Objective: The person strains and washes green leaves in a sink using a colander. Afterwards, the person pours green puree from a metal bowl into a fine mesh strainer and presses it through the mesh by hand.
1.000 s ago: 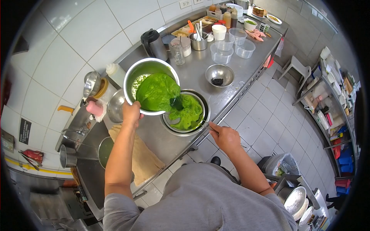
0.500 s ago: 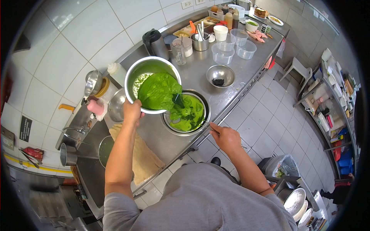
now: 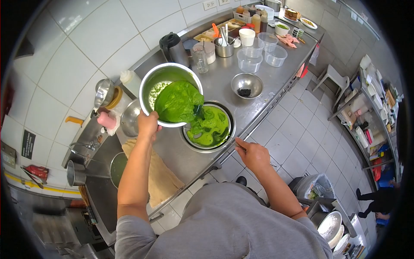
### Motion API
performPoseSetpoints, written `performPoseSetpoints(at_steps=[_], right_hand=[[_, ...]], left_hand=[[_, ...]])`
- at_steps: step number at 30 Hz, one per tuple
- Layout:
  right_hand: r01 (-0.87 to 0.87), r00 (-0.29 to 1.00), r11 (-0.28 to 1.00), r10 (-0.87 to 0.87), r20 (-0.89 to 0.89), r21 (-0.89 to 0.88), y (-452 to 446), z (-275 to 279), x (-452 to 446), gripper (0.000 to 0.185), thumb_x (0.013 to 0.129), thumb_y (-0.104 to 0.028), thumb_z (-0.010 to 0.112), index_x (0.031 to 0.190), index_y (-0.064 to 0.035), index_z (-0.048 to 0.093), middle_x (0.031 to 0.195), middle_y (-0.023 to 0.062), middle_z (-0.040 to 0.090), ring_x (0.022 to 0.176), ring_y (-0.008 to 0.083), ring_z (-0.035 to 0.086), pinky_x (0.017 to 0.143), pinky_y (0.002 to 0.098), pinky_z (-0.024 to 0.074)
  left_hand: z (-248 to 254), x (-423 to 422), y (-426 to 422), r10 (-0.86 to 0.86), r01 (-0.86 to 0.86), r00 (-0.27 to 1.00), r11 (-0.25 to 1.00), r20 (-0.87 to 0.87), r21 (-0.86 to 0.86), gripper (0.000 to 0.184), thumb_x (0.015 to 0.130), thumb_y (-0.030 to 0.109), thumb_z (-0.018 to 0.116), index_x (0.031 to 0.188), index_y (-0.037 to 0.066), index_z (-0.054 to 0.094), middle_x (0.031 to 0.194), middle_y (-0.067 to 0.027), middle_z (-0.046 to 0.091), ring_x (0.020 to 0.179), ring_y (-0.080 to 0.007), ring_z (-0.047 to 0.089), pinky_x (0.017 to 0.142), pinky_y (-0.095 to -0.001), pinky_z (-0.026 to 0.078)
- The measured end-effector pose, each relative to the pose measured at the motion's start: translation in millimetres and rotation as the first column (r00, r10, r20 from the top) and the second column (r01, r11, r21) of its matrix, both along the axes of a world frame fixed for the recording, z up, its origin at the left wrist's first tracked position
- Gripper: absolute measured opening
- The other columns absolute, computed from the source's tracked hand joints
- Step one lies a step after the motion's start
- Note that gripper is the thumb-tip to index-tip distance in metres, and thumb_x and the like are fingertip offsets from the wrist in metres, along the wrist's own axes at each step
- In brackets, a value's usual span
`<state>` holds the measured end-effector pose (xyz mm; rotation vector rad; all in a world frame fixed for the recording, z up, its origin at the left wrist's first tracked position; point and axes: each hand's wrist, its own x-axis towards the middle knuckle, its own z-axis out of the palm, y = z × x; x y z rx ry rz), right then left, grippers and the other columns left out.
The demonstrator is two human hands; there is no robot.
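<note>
My left hand (image 3: 149,126) grips the rim of a tilted metal pot (image 3: 152,72). Thick bright green purée (image 3: 177,102) slides from it over the lower right lip. Below, the green stuff falls into a round strainer (image 3: 230,130), which sits over a metal bowl (image 3: 207,150) on the counter. My right hand (image 3: 253,153) is closed round the strainer's handle (image 3: 233,137) near the counter's front edge. How the strainer's mesh looks is hidden under the green.
A small steel bowl with something black (image 3: 244,92) stands to the right. Behind are clear plastic tubs (image 3: 249,60), a glass jug (image 3: 200,60) and a black-lidded thermos (image 3: 174,48). A tan cloth (image 3: 160,177) lies left, by the sink. Another person's legs (image 3: 370,202) show at right.
More green has run from the pot into the strainer, and its surface there has spread. Both hands stay nearly still. The other person's legs have come further into view.
</note>
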<state>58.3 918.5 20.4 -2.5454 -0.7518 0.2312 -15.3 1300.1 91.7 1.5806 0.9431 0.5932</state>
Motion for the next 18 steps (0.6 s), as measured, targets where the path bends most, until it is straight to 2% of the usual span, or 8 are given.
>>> performPoseSetpoints(at_steps=[9, 11, 13, 18], right_hand=[[0.001, 1.0, 1.0, -0.001, 0.008, -0.008, 0.1, 0.4, 0.1, 0.038, 0.099, -0.043, 0.067, 0.134, -0.0295, 0.071, 0.089, 0.0121, 0.077, 0.085, 0.035, 0.073, 0.077, 0.0469, 0.0581], [-0.007, 1.0, 1.0, 0.007, -0.004, -0.025, -0.6, 0.3, 0.0, 0.04, 0.101, -0.044, 0.064, 0.138, -0.0302, 0.069, 0.09, 0.014, 0.076, 0.086, 0.0339, 0.074, 0.077, 0.0478, 0.0581], [-0.006, 1.0, 1.0, 0.006, 0.004, -0.016, -0.7, -0.1, -0.4, 0.04, 0.1, -0.044, 0.064, 0.137, -0.0301, 0.069, 0.089, 0.014, 0.076, 0.086, 0.0337, 0.074, 0.077, 0.0476, 0.0581], [-0.005, 1.0, 1.0, 0.005, 0.002, -0.013, -0.5, -0.8, -0.2, 0.039, 0.1, -0.044, 0.065, 0.137, -0.0301, 0.07, 0.089, 0.0138, 0.076, 0.085, 0.0333, 0.074, 0.076, 0.0471, 0.0582]], left_hand=[[-3.0, -0.7, 2.8, 0.001, -0.001, 1.0, 1.0, 0.025, 0.012, 0.034, 0.088, 0.003, 0.056, 0.122, 0.004, 0.055, 0.083, -0.007, 0.062, 0.052, -0.0147, 0.057, 0.037, -0.0258, 0.041], [-2.1, -1.1, 2.9, 0.005, -0.005, 1.0, 1.0, 0.028, 0.019, 0.034, 0.088, 0.003, 0.056, 0.122, 0.004, 0.055, 0.083, -0.007, 0.062, 0.052, -0.0147, 0.057, 0.037, -0.0259, 0.041], [0.0, -2.2, 3.9, 0.001, -0.001, 1.0, 1.0, -0.007, -0.003, 0.049, 0.087, 0.002, 0.054, 0.137, 0.003, 0.054, 0.094, -0.011, 0.065, 0.059, -0.0161, 0.06, 0.04, -0.0267, 0.044], [7.0, -4.6, 0.4, -0.005, 0.005, 1.0, 1.0, -0.008, -0.003, 0.049, 0.088, 0.002, 0.055, 0.136, 0.003, 0.054, 0.095, -0.011, 0.065, 0.06, -0.016, 0.06, 0.041, -0.0265, 0.045]])
